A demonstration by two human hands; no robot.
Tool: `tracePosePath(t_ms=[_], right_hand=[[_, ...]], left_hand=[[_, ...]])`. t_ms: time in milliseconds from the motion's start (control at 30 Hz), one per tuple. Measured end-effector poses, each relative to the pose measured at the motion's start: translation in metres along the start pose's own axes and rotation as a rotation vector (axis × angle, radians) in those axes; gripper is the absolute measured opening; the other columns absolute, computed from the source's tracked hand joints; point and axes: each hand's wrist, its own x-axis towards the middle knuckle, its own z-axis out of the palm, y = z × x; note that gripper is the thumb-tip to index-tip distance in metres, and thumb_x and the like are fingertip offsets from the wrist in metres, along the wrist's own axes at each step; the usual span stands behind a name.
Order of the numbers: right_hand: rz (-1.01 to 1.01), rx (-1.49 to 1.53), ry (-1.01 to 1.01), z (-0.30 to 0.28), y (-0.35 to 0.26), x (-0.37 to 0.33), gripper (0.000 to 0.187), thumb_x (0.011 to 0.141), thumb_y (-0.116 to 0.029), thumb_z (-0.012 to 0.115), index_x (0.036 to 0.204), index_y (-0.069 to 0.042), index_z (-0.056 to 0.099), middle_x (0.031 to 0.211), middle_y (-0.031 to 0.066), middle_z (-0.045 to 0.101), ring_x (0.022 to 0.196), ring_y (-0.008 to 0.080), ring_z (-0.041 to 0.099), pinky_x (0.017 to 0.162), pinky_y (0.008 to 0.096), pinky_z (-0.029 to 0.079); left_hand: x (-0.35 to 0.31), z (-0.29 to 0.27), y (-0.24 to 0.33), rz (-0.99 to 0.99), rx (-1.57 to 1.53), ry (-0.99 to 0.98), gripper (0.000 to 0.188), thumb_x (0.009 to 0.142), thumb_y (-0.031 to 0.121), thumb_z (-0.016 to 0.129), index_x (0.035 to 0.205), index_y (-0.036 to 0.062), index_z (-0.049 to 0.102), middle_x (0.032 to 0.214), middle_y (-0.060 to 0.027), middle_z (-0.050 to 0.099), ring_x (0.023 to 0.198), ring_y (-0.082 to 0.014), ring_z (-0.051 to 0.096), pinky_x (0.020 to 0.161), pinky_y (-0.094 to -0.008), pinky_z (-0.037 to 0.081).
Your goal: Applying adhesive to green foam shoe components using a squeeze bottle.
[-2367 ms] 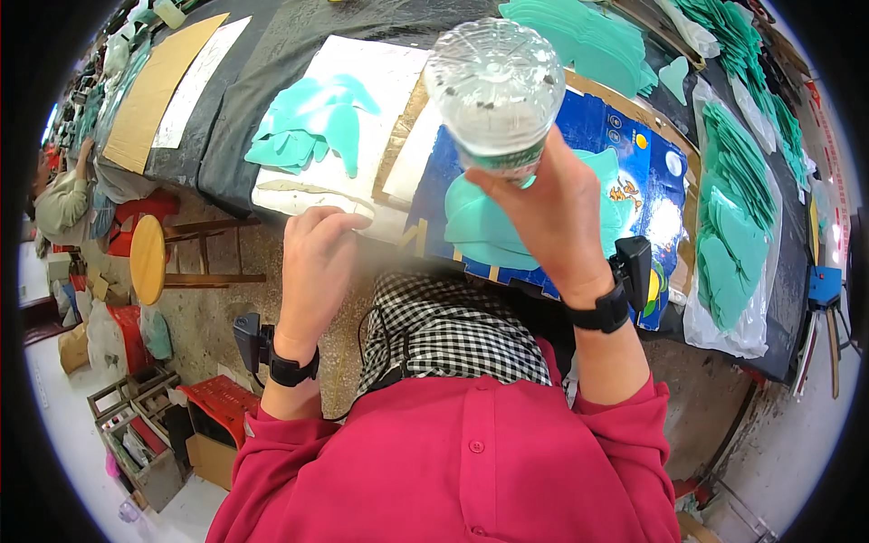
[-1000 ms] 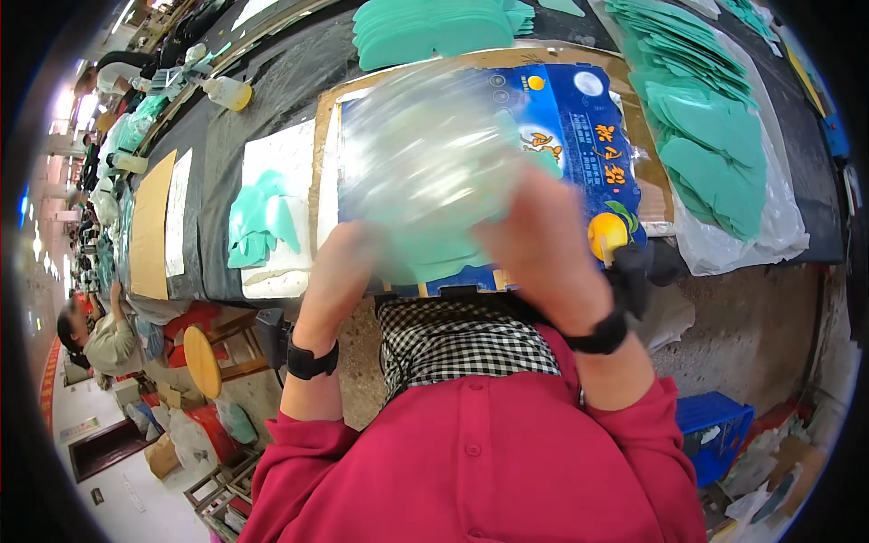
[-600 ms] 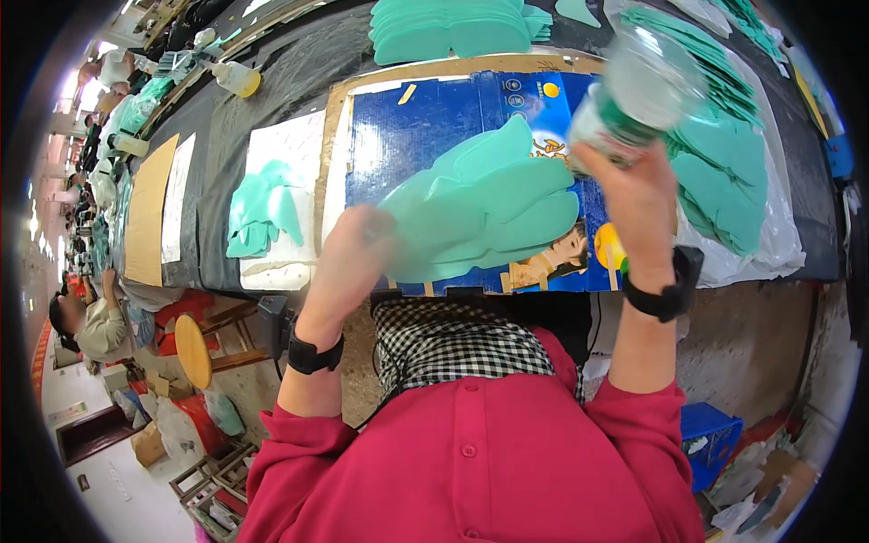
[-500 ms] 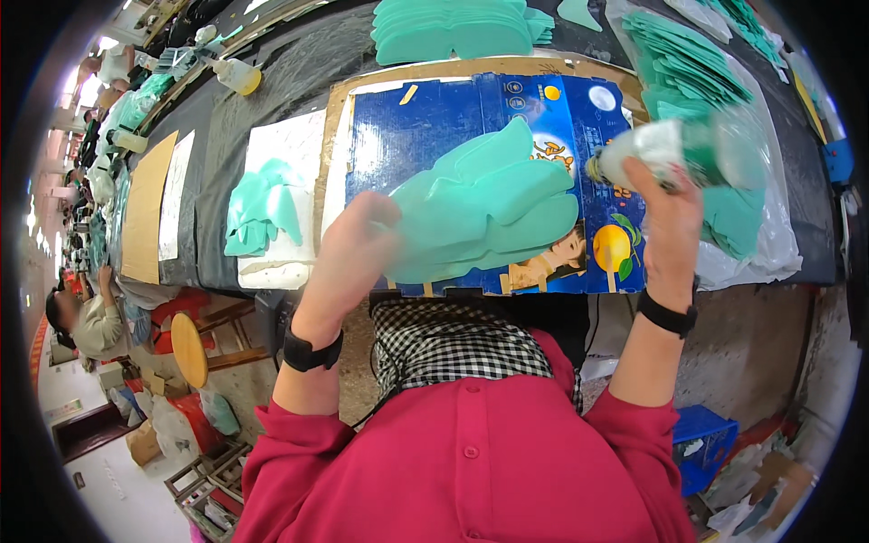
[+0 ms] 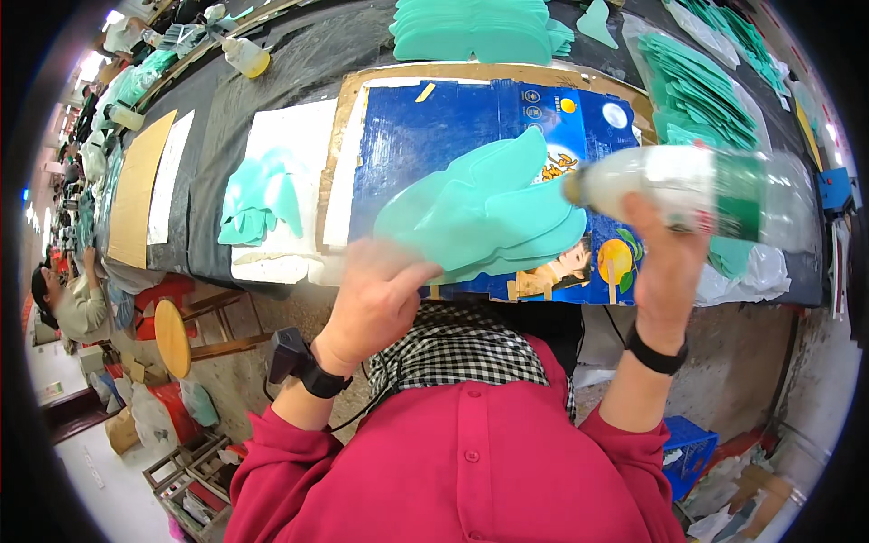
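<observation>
Several thin mint-green cut-out sheets (image 5: pixel 480 208), wavy-edged and overlapping, lie fanned on a blue printed cardboard sheet (image 5: pixel 434 118). My left hand (image 5: pixel 376 294), partly blurred, is closed at their near left edge, apparently pinching it. In my right hand (image 5: pixel 668 258) is a clear plastic bottle (image 5: pixel 692 185) with a white and green label, tilted almost level. Its narrow, blurred tip points left, over the right end of the sheets. Whether anything comes out of it, I cannot tell.
Green stacks stand at the back (image 5: pixel 471 32) and the right (image 5: pixel 697 86), the latter on plastic wrap. More green pieces (image 5: pixel 262 199) lie on a white board to the left. Another bottle (image 5: pixel 246 56) holds yellowish liquid. A round wooden stool (image 5: pixel 172 338) and a seated person (image 5: pixel 77 303) are farther left.
My left hand has moved right and nearer me along the sheets' edge. The bottle has swung lower and more level, its tip now farther left over the sheets. The whole view has shifted slightly.
</observation>
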Motion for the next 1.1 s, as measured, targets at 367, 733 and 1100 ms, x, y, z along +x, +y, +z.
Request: tracePosePath(t_ms=[367,733,1100], right_hand=[[-0.004,-0.412,-0.246,0.056,0.047,0.016,0.047,0.083,-0.016,0.088,0.123,-0.004,0.067,0.103,0.0105,0.078,0.092,0.0240,0.076,0.080,0.0363,0.059],[-0.296,-0.344,-0.537,0.129,0.029,-0.037,0.046,0.077,-0.010,0.089,0.116,-0.005,0.066,0.103,0.0176,0.072,0.094,0.0423,0.070,0.079,0.0410,0.058],[-0.369,-0.430,-0.651,0.107,0.020,-0.045,0.041,0.078,0.000,0.081,0.118,-0.002,0.071,0.112,0.0160,0.075,0.102,0.0333,0.074,0.087,0.0395,0.058]], left_hand=[[-0.024,0.009,-0.004,-0.145,-0.058,0.038,0.045,0.070,-0.008,0.063,0.109,0.0107,0.076,0.107,-0.0043,0.069,0.105,-0.0295,0.062,0.096,-0.0445,0.044],[-0.038,0.000,-0.028,-0.204,-0.277,0.286,0.032,0.069,-0.011,0.061,0.087,0.0110,0.076,0.094,-0.0036,0.070,0.094,-0.0310,0.064,0.098,-0.0455,0.044],[-0.079,-0.048,-0.062,-0.632,-0.370,0.584,0.025,0.080,-0.010,0.052,0.095,-0.0002,0.069,0.107,-0.0086,0.067,0.105,-0.0204,0.063,0.097,-0.0297,0.047]])
